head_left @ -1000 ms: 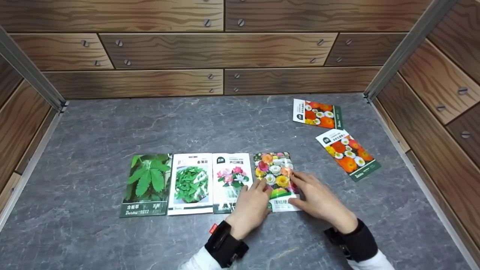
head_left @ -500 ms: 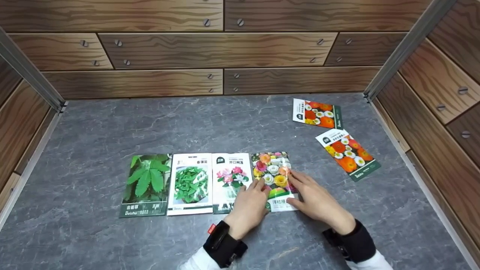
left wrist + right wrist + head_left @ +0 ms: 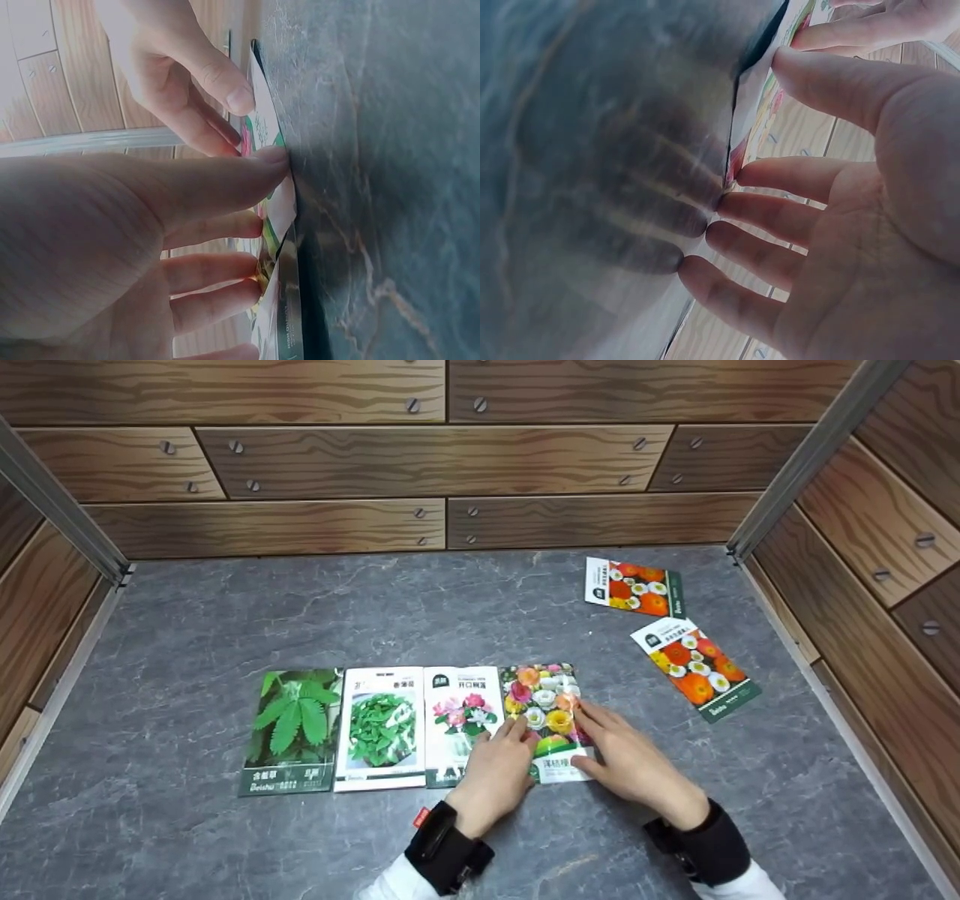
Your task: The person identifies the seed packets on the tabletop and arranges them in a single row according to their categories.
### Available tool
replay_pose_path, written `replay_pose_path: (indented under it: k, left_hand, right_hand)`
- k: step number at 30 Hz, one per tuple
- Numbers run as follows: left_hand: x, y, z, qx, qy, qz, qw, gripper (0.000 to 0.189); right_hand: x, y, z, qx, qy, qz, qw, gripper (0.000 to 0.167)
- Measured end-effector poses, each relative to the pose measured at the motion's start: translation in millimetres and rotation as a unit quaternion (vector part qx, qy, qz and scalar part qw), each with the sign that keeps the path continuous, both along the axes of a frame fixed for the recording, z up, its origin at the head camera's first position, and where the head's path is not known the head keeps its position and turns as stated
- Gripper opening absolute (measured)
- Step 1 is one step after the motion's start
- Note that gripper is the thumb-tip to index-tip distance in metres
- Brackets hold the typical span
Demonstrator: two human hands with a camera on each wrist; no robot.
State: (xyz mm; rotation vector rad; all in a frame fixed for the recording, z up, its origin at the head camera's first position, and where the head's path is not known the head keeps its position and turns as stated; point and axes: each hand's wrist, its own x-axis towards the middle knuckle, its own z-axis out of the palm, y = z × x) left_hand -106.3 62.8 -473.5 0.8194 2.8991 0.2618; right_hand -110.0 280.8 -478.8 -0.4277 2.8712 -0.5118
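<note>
In the head view, four seed packets would be several in a row: a green leaf packet point(image 3: 295, 727), a mint packet point(image 3: 382, 727), a pink-flower packet point(image 3: 463, 709) and a mixed-flower packet point(image 3: 546, 697) at the right end. My left hand point(image 3: 495, 772) lies over the seam between the last two, its fingertips on them, covering their lower corners. Along the right edge of the mixed-flower packet rests my right hand point(image 3: 630, 757), fingers extended, thumb at its lower corner. The right wrist view shows those fingertips point(image 3: 694, 266) against the tabletop beside the packet.
Two orange-flower seed packets, one far point(image 3: 636, 587) and one nearer point(image 3: 697, 669), lie askew at the back right. Wood-print walls point(image 3: 435, 461) enclose the grey marbled tabletop point(image 3: 337, 607) at the back and sides.
The mixed-flower packet has slid slightly left against the pink-flower packet, closing the gap between them. My right hand has shifted left with it, and my left hand has moved a little left.
</note>
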Motion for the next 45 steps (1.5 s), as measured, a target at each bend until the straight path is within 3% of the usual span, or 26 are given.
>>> replay_pose_path:
  k: [7,16,23,29,32,36,42,45]
  left_hand:
    - [-0.3,-1.2,1.1,0.007,-0.015,0.0,0.9999,0.053]
    - [-1.7,-3.0,0.9,0.008,-0.001,-0.002,1.0,0.052]
    - [-2.7,-2.4,0.7,0.014,-0.011,0.0,0.9998,0.052]
    - [-4.5,-3.1,0.2,0.055,0.002,0.004,0.9985,0.051]
    - [-6.8,-2.9,-0.5,0.105,0.015,0.004,0.9944,0.049]
    - [-8.9,-2.5,-2.0,0.182,0.013,0.007,0.9832,0.041]
    - [-11.0,-2.1,-2.2,0.252,0.008,0.025,0.9673,0.038]
    - [-12.4,-2.7,-0.2,0.283,-0.007,0.039,0.9583,0.036]
  right_hand:
    - [0.7,0,0.1,-0.003,0.004,0.005,1.0,0.071]
    - [1.3,-2,0.6,-0.004,-0.005,0.004,1.0,0.071]
    - [1.2,-2,0.0,-0.005,-0.003,0.003,1.0,0.071]
    - [-0.8,4,1.7,-0.015,0.01,-0.002,0.9998,0.068]
    - [-3.0,12,5.3,-0.018,0.029,-0.014,0.9993,0.065]
    - [-7.6,33,7.9,-0.018,0.047,-0.04,0.998,0.064]
    - [-23.8,91,0.3,0.012,0.088,-0.068,0.9937,0.062]
    - [-33.5,120,-3.1,0.034,0.083,-0.105,0.9904,0.063]
